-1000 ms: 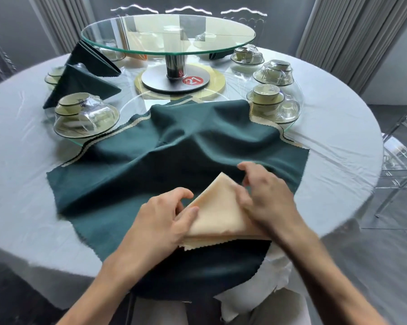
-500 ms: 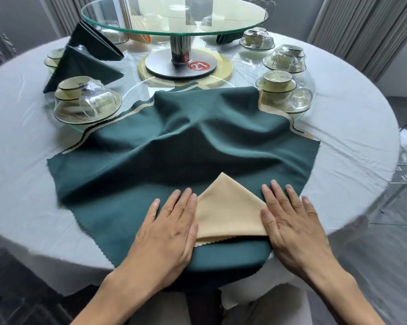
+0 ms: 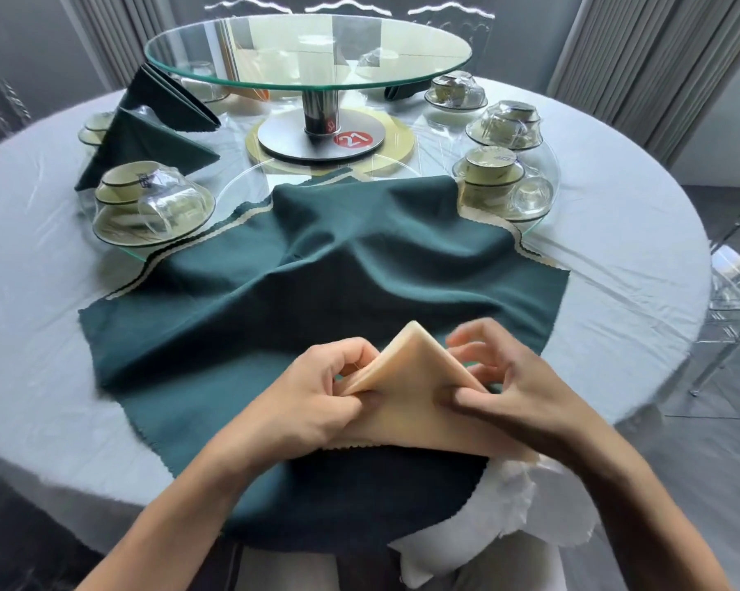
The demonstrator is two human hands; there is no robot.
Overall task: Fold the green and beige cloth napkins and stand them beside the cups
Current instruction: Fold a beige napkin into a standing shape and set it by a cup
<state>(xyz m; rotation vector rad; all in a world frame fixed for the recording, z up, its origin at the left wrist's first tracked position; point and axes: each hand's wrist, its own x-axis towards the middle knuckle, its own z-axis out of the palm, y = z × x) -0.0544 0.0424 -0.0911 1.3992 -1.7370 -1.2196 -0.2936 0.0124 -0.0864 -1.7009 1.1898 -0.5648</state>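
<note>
Near edge of table (image 3: 39, 334), centre: beige napkin (image 3: 406, 394), folded into a triangle, peak raised and pointing toward the far side, lifted off the green cloth beneath. Left hand (image 3: 317, 403) gripping the triangle's left slope, thumb on top, fingers curled behind the fold. Right hand (image 3: 509, 398) pinching the right slope, thumb pressed flat on the front face, fingers curled behind the edge; fingertips blurred.

Under both hands: green napkin (image 3: 317, 283), opened out flat and rumpled, near corner hanging over the table's near edge, far corner lying up on the low glass ring; beige trim showing along its far-left and far-right borders.

Left of centre, on the glass ring: cup set (image 3: 146, 202) on a saucer with an upturned glass. Just behind it, two folded green napkins (image 3: 155, 142) standing as dark triangles, beside another cup at the far left.

Right of centre, on the ring: three further cup sets (image 3: 500, 181), one behind another toward the far right.

Middle of table: glass turntable (image 3: 308, 49) on a metal post, red number tag (image 3: 356, 139) at its base.
</note>
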